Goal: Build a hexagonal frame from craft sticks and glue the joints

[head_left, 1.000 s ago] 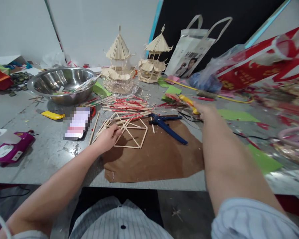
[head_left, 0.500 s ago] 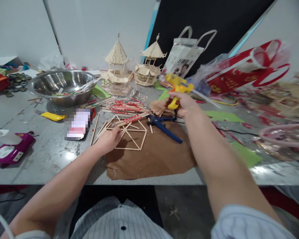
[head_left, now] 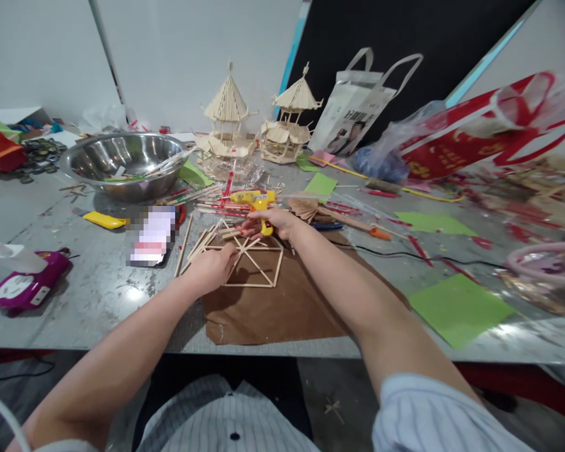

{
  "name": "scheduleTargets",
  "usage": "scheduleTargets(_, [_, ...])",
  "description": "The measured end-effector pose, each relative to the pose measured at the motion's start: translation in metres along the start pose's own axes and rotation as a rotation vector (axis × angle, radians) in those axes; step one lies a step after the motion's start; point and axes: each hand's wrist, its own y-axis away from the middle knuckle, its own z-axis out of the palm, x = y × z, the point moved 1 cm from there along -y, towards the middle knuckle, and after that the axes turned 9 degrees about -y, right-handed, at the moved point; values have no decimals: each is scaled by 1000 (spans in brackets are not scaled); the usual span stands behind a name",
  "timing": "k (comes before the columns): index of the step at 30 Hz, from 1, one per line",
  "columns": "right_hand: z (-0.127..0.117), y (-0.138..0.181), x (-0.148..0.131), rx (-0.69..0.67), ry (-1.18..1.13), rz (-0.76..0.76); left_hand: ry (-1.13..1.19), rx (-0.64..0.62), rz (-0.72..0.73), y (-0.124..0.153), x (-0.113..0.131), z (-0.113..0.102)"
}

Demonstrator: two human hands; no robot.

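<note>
Right hand (head_left: 277, 223) is closed around the grip of a yellow hot glue gun (head_left: 252, 199), holding it above the far side of a hexagonal stick frame (head_left: 249, 285) with its nozzle pointing left. Left hand (head_left: 211, 270) rests at the left part of that frame, its fingers bent and drawn together near the point where the spokes meet; whether they pinch a stick or only press on it cannot be told from this angle. Most of the visible frame lies flat on a brown sheet (head_left: 282, 320), which is spread near the front edge of the grey bench (head_left: 89, 270). A black cord (head_left: 433, 258) runs across the bench on the right, over part of the sheet.

Just beyond the frame, red-patterned sticks (head_left: 209, 209) lie in a loose pile. To the left of the frame are a smartphone (head_left: 153, 235) and a yellow utility knife (head_left: 104, 220), with a steel basin (head_left: 87, 160) behind them and a purple wipes pack (head_left: 28, 282) farther left. Two pagoda models, one on the left (head_left: 226, 103) and one on the right (head_left: 289, 135), stand at the back beside a white bag (head_left: 346, 94). Green paper (head_left: 461, 309) lies to the right of the right forearm.
</note>
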Motion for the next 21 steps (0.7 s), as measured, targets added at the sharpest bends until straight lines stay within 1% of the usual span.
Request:
scheduleTargets(2, [4,-7,0,-5,-60,-49,31,4,15,0,0,0])
scheduleTargets(4, [9,-16,0,26,-116,-115,49,11,25,0,-1,0])
scheduleTargets(6, [12,-25,1,97,-141,-183,48,13,33,0,-2,0])
scheduleTargets(10, [14,-39,1,266,-108,-319,44,17,44,0,-3,1])
scheduleTargets(12, [12,-39,0,315,-97,-366,49,25,47,0,-3,3])
scheduleTargets(15, [8,-28,-5,329,-44,-412,64,38,22,-1,-4,4])
scheduleTargets(17, [7,-15,-7,299,24,-437,107,89,-31,-3,-6,4])
scheduleTargets(18, [7,-7,-8,281,48,-449,151,140,-54,-3,-7,3])
scheduleTargets(21, [10,16,-8,225,68,-481,338,373,-68,-5,-12,-1])
